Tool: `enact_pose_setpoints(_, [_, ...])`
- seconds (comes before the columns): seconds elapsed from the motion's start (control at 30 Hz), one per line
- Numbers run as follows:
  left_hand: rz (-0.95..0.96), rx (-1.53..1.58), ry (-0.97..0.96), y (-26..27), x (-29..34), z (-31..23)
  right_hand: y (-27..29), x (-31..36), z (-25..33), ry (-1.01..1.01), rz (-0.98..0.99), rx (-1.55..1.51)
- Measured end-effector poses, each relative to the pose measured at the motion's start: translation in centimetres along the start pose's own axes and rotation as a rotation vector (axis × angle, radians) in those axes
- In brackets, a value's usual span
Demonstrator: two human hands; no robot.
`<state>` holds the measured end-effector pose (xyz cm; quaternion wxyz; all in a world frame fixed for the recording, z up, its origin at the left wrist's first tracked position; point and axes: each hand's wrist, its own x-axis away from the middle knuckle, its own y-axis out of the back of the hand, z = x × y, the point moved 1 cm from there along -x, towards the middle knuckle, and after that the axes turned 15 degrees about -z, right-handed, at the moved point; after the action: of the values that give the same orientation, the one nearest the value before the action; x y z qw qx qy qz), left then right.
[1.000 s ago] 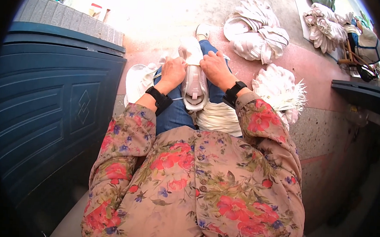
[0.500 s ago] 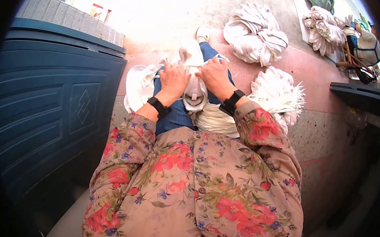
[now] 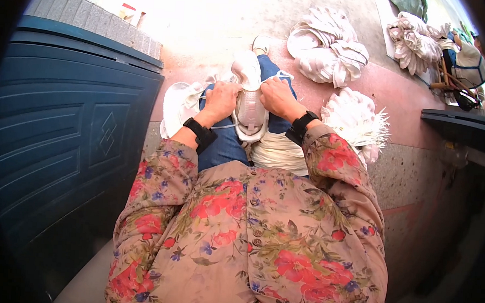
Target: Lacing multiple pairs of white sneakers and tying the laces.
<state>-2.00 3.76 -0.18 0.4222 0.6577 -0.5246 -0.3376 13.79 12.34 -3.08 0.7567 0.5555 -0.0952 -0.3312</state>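
A white sneaker upper with a pale mesh panel rests between my knees, its rounded opening toward me. My left hand is closed at its left edge, fingers pinched on a thin white lace. On the opposite edge my right hand is closed too, with white lace showing beyond its knuckles. A smooth white end of the piece extends past my hands, away from me. The exact grip of the fingertips is partly hidden. Below the upper, a bundle of white laces lies across my lap.
More white uppers lie by my left leg. Bundled uppers sit on the floor ahead to the right, near a fringed white bundle. A dark blue panelled door stands close on my left. Farther right is a wooden chair.
The mesh panel now lies over the opening where a small tab showed before. My hands have closed more tightly at the edges, and a lace strand shows beside my left wrist.
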Motion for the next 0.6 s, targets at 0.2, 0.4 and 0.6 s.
enact_pose_setpoints(0.2, [-0.088, -0.049, -0.035, -0.6, 0.4, 0.0, 0.0, 0.4, -0.6, 0.047, -0.091, -0.064])
enact_pose_setpoints(0.4, [-0.107, -0.113, -0.065, -0.9, 0.6, -0.1, 0.3, 0.7, -0.6, 0.053, -0.199, -0.178])
enact_pose_setpoints(0.6, [-0.107, -0.108, -0.039, -0.9, 0.4, 0.1, 1.2, 1.3, 0.9, 0.044, -0.257, -0.070])
